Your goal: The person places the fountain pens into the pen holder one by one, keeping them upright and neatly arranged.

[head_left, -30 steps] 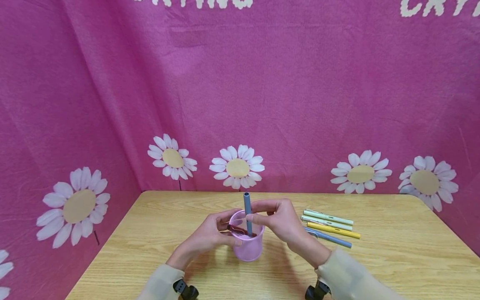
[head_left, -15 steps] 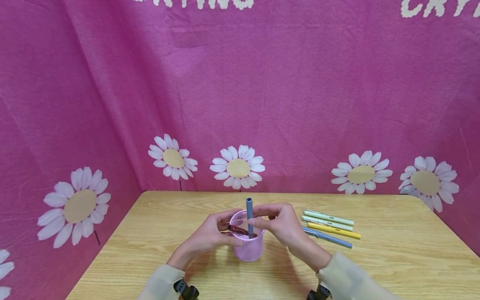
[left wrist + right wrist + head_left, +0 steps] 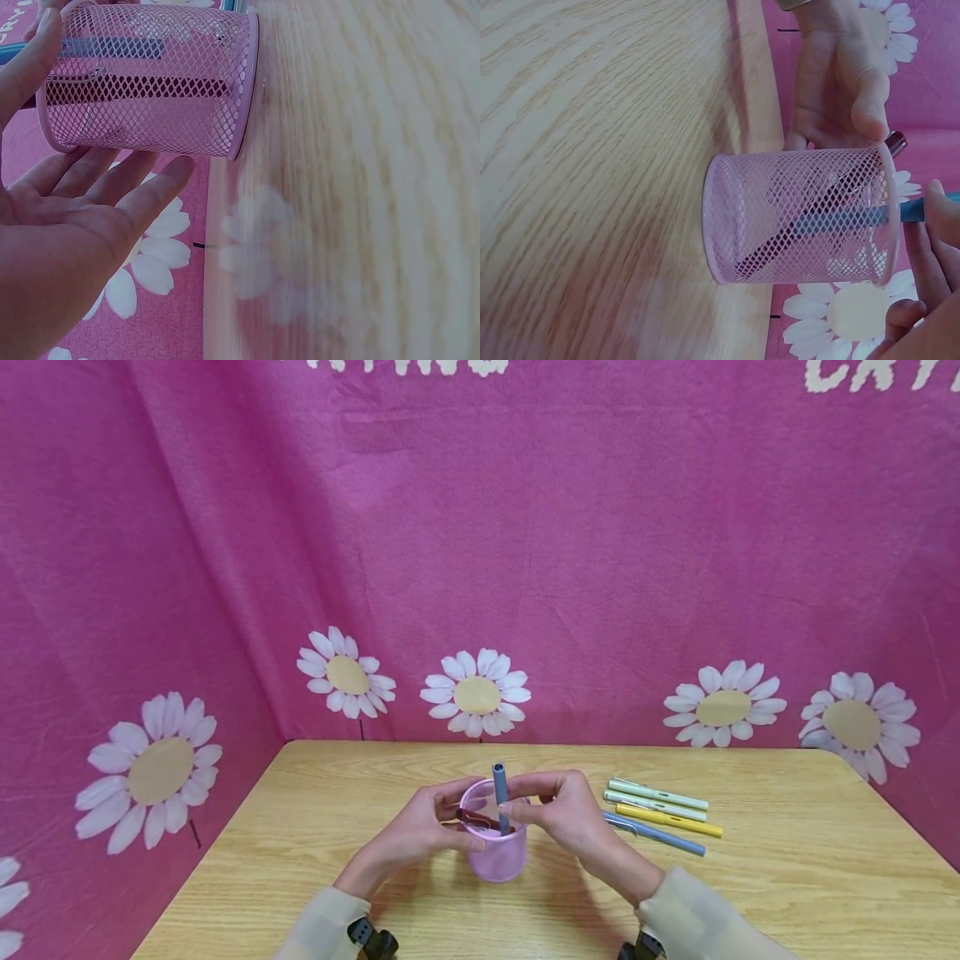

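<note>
A pink mesh pen cup stands upright on the table. My left hand holds its left side, thumb near the front rim and fingers behind. Inside leans a dark red pen, its top sticking out past the rim toward my left hand. Between right thumb and fingers, my right hand pinches a blue-grey pen that points down into the cup. Through the mesh in the right wrist view, the lower end of the blue-grey pen hangs above the cup's bottom.
Right of the cup lie several pens side by side: two light green pens, a yellow pen and a blue pen. The wooden table meets a pink curtain with daisies behind it.
The blue-grey pen has sunk lower into the cup and shifted slightly right, my right hand moving down with it. My left hand and the cup have stayed put.
</note>
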Demonstrator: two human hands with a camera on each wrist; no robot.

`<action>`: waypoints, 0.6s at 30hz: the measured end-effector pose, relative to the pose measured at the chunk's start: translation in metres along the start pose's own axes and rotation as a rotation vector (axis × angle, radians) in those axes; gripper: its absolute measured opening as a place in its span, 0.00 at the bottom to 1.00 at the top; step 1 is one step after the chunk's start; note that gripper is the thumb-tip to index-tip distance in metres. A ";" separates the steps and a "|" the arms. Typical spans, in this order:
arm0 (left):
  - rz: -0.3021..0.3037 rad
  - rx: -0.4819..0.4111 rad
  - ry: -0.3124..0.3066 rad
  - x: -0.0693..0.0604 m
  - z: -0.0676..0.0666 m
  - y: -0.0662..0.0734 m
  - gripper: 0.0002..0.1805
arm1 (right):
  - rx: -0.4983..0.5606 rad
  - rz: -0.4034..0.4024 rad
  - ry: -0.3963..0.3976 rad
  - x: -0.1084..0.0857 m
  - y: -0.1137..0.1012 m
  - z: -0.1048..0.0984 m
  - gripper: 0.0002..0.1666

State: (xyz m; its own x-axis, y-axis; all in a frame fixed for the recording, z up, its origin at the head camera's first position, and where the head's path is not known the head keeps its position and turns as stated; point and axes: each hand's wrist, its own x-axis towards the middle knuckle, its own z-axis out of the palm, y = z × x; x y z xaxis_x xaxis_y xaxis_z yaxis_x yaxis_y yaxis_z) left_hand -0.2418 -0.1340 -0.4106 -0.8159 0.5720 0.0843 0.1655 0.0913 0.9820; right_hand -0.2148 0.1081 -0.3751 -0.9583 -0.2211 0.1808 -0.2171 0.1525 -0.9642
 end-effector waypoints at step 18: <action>0.016 0.035 -0.006 0.001 -0.001 -0.001 0.42 | -0.099 -0.076 -0.017 0.001 0.007 -0.004 0.14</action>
State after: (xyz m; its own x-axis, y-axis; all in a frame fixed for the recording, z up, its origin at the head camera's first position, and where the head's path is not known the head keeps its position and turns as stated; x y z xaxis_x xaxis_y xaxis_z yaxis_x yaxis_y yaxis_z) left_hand -0.2433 -0.1338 -0.4109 -0.8096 0.5786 0.0989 0.1980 0.1106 0.9739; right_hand -0.2178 0.1124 -0.3807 -0.9353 -0.2517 0.2486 -0.3071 0.2288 -0.9238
